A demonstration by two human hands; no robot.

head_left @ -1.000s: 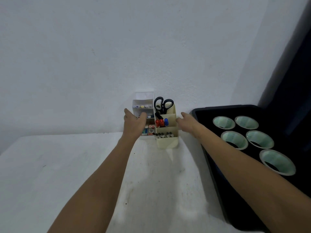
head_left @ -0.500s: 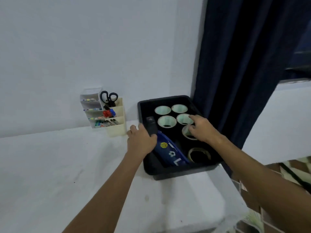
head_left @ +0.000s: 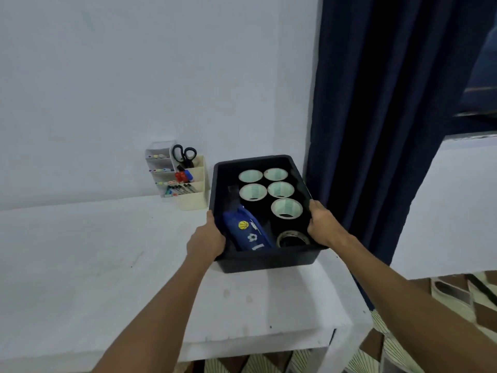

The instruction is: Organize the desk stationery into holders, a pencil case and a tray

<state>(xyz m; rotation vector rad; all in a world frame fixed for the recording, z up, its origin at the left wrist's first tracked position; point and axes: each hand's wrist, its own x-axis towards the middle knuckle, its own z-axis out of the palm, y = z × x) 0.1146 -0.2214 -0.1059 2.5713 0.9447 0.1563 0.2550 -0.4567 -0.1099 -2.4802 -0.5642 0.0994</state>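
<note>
I've got my left hand [head_left: 206,239] and right hand [head_left: 322,224] clamped on the black tray's [head_left: 269,258] side rims near the surface's [head_left: 94,251] right edge, blue pencil case [head_left: 246,232] and tape rolls [head_left: 279,189] inside, holders [head_left: 183,179] at the back edge.

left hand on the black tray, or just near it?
Touching. The head view shows the left hand gripping the black tray at its near left rim, fingers curled over the edge with no gap visible.

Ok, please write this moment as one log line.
left hand: grips tray left rim | right hand: grips right rim | in tray: pencil case, tape rolls | holders: by wall
</note>
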